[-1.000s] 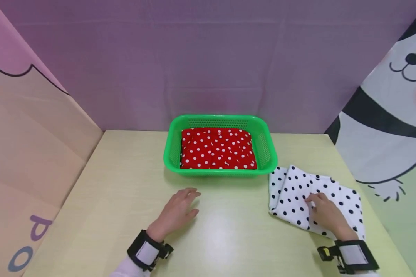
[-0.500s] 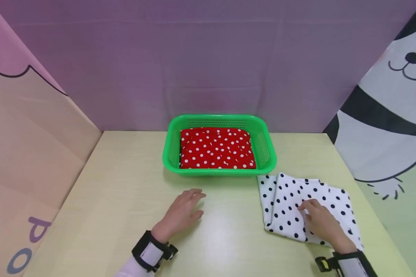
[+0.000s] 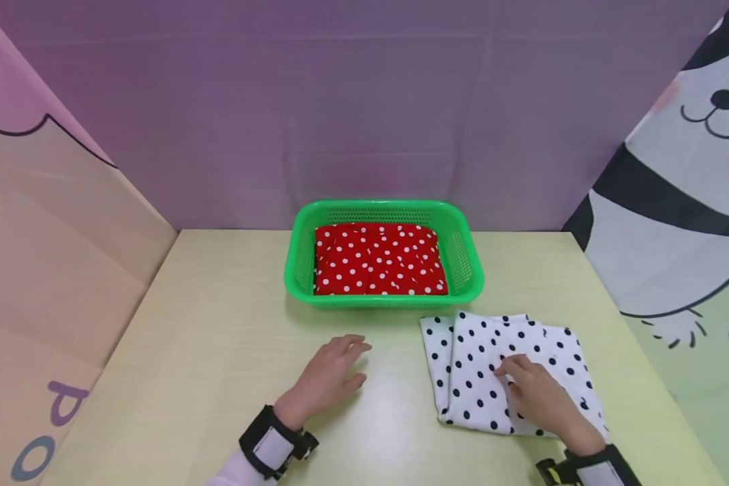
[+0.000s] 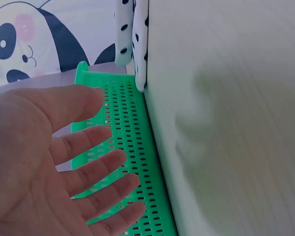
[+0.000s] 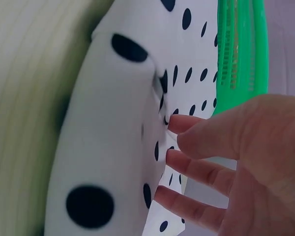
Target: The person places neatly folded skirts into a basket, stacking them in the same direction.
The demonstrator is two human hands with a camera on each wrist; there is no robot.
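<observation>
Pale desk (image 3: 219, 351) carried both hands: right hand (image 3: 537, 398) pressed flat, fingers extended, on polka-dot cloth (image 3: 480, 364); left hand (image 3: 328, 378) rested open beside it.

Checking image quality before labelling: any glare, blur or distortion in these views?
Head view: sharp, with a soft glare patch on the pale wooden table and bowed wide-angle edges. Left wrist view: table streaked with motion blur. Right wrist view: the white black-dotted cloth is close, soft and stretched.

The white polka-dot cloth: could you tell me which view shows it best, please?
The head view: the whole folded white polka-dot cloth lies under the right hand. The right wrist view shows a close part; the left wrist view only an edge.
</observation>
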